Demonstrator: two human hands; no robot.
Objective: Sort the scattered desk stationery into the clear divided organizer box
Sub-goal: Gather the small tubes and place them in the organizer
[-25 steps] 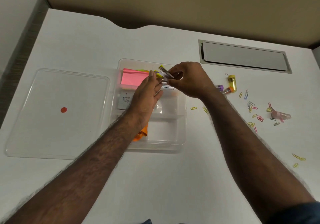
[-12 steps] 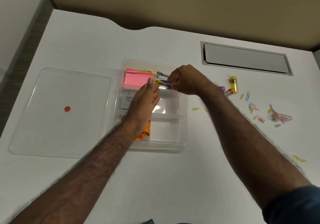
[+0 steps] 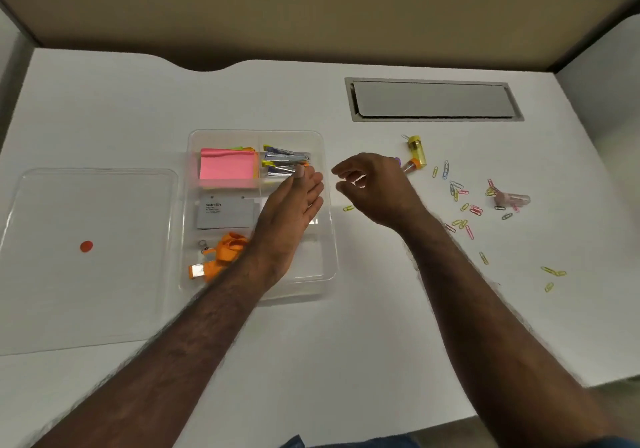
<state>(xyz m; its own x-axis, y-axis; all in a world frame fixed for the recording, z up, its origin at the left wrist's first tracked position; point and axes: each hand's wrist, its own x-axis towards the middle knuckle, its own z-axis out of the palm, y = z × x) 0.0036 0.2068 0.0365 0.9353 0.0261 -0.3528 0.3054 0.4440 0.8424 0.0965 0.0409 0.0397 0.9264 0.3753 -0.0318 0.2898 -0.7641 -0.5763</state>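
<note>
The clear divided organizer box stands mid-desk. Its far-left cell holds pink sticky notes, its far-right cell several clear-and-yellow staple boxes. A grey Camlin eraser box and orange items fill the left cells nearer me. My left hand lies flat over the right cells, fingers straight, one fingertip touching the staple boxes. My right hand hovers just right of the box, fingers loosely curled, holding nothing. Coloured paper clips lie scattered on the right.
The clear lid with a red dot lies left of the box. A yellow tube, a small orange-capped tube and a pink clear case sit among the clips. A grey cable hatch is set into the desk behind.
My right hand let go of the staple boxes in the far-right cell and drew back to the right, out of the box. My left hand stayed over the box.
</note>
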